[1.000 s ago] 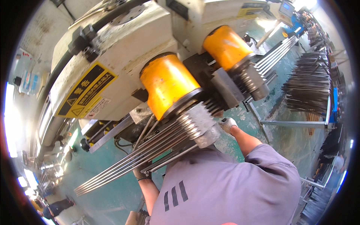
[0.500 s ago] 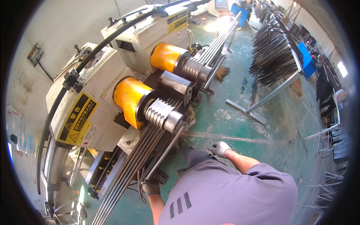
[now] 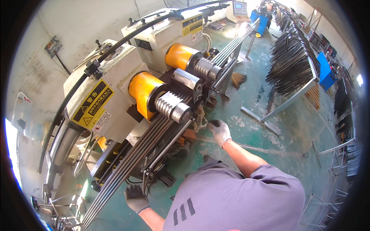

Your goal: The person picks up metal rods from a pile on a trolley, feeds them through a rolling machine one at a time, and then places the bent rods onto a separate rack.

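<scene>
My left hand (image 3: pixel 136 198), in a grey-white knit glove with darkened fingers, hovers just right of the lower ends of several long metal rods (image 3: pixel 127 165). Its fingers are loosely bent and apart, and I see nothing in them. Also gloved, my right hand (image 3: pixel 220 133) is raised in front of the machine, right of the near grooved steel roller (image 3: pixel 171 106). Its fingers bend loosely, with nothing visible in them. The rods run beneath this roller, beside a yellow-orange cylinder (image 3: pixel 144 92). A thin steel bar (image 3: pixel 169 144) slants along the machine's front.
A second yellow cylinder (image 3: pixel 181 56) and grooved roller (image 3: pixel 208 68) sit farther along the machine. A rack (image 3: pixel 289 100) carries many dark rods at right. A broom head (image 3: pixel 238 79) rests on the green floor. Behind stands a control panel (image 3: pixel 239 8).
My left hand has come away from beneath the machine's front bar, moving left and toward me. My right hand has risen toward the grooved roller. The view has shifted slightly.
</scene>
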Demonstrator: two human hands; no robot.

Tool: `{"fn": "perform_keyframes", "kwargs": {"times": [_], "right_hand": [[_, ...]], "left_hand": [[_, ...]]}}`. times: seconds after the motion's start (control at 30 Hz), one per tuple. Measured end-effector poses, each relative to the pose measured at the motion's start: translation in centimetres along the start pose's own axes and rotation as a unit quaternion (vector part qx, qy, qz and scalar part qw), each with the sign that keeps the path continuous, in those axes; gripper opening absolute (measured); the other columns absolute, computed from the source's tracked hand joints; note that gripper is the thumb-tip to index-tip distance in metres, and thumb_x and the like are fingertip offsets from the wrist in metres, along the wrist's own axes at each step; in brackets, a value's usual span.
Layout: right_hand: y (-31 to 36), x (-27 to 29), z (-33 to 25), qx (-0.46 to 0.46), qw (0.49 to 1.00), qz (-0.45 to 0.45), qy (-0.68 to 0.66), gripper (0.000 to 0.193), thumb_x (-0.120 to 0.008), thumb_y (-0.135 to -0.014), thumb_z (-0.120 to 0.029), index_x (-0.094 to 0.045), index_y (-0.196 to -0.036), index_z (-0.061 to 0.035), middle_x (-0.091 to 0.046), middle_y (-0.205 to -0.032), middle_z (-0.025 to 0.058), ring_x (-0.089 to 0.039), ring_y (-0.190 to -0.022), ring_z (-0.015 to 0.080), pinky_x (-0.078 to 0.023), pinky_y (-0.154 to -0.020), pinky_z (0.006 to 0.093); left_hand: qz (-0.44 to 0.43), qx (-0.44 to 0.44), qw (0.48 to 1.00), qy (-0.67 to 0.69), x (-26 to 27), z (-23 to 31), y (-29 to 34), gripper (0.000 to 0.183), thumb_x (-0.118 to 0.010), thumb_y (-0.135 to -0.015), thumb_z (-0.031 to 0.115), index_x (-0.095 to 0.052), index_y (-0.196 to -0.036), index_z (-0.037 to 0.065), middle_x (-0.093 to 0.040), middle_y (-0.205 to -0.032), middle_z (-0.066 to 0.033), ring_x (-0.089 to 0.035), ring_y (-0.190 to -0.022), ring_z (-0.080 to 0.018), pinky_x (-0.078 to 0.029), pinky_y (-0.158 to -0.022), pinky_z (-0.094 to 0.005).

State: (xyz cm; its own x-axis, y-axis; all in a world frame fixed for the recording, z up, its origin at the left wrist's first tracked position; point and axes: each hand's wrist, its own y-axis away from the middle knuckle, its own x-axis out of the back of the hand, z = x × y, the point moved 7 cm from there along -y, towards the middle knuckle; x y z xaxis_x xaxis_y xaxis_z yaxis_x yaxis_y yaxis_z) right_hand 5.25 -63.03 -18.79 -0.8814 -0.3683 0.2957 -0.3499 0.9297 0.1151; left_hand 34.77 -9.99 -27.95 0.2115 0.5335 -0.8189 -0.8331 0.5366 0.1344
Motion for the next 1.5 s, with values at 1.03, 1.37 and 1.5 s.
{"fn": "perform_keyframes", "kwargs": {"times": [1.03,1.37,1.5], "right_hand": [[-13.8,-2.9,-8.7,-0.06,0.901,-0.073,-0.423,0.029,-0.066,-0.101,-0.019,-0.069,-0.125,-0.0016,-0.072,-0.116,0.0071,-0.07,-0.103,0.0201,-0.057,-0.091,0.0352],[-18.6,-4.6,-9.9,0.008,0.898,-0.126,-0.422,0.04,-0.075,-0.094,-0.019,-0.068,-0.129,-0.0005,-0.072,-0.115,0.0091,-0.068,-0.105,0.0185,-0.054,-0.09,0.0346],[-18.9,-5.2,-9.6,0.018,0.906,-0.113,-0.409,0.031,-0.079,-0.09,-0.014,-0.072,-0.12,-0.0061,-0.073,-0.106,0.0061,-0.071,-0.093,0.018,-0.058,-0.081,0.0352]], "left_hand": [[-0.042,-0.405,0.804,-0.433,-55.7,11.8,-4.0,0.068,-0.041,-0.114,0.05,-0.041,-0.16,-0.001,-0.056,-0.151,-0.0206,-0.058,-0.133,-0.034,-0.038,-0.12,-0.0507],[-0.163,-0.412,0.617,-0.65,-68.5,3.9,-9.8,0.055,-0.061,-0.107,0.046,-0.066,-0.132,-0.003,-0.073,-0.127,-0.0167,-0.071,-0.114,-0.0303,-0.052,-0.11,-0.0409],[-0.155,-0.374,0.631,-0.662,-70.1,1.4,-10.6,0.049,-0.066,-0.106,0.04,-0.068,-0.126,-0.004,-0.073,-0.12,-0.0168,-0.073,-0.11,-0.0284,-0.055,-0.105,-0.0394]]}}
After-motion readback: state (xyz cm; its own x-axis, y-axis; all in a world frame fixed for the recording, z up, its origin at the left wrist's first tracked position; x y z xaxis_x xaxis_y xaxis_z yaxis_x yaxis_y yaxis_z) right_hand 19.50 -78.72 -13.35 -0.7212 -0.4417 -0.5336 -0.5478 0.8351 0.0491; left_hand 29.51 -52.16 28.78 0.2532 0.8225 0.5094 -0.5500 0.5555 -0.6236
